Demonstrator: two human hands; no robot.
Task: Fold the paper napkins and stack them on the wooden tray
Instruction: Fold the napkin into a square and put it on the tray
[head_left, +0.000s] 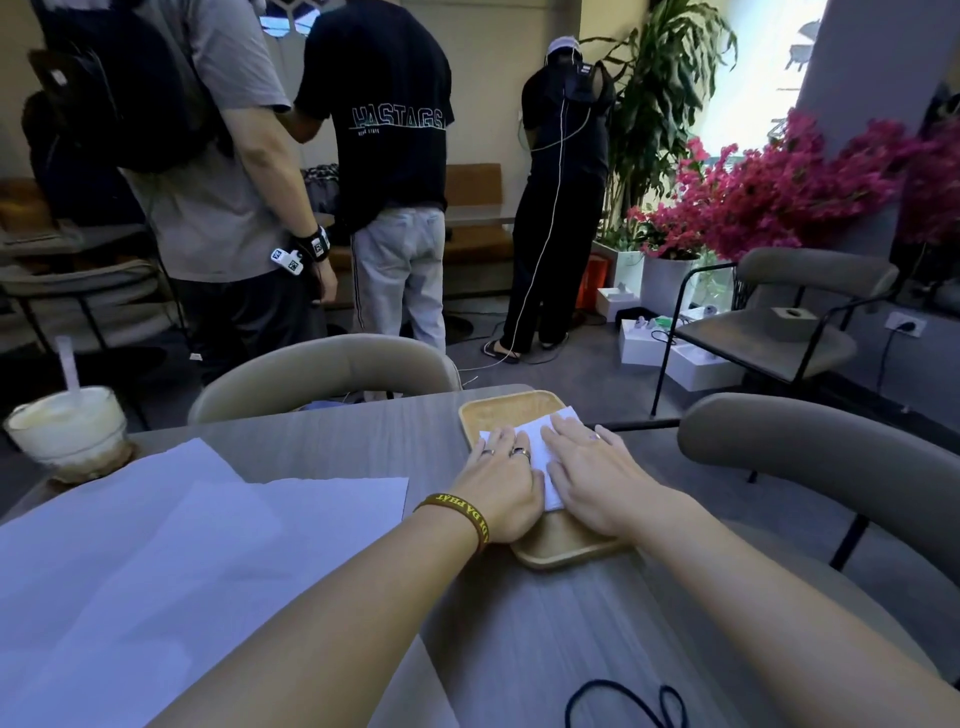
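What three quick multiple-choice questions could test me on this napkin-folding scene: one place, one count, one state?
1. Where does the folded napkin lie?
A. On the wooden tray
B. Under the drink cup
C. On a chair

2. How many hands press on it?
A. None
B. One
C. Two

3. How are the large white sheets on the left of the table?
A. Crumpled
B. Spread flat
C. Rolled up

Answers:
1 A, tray wood shows at both its ends.
2 C, the left hand and right hand both lie flat on it.
3 B, they lie smooth and overlapping.
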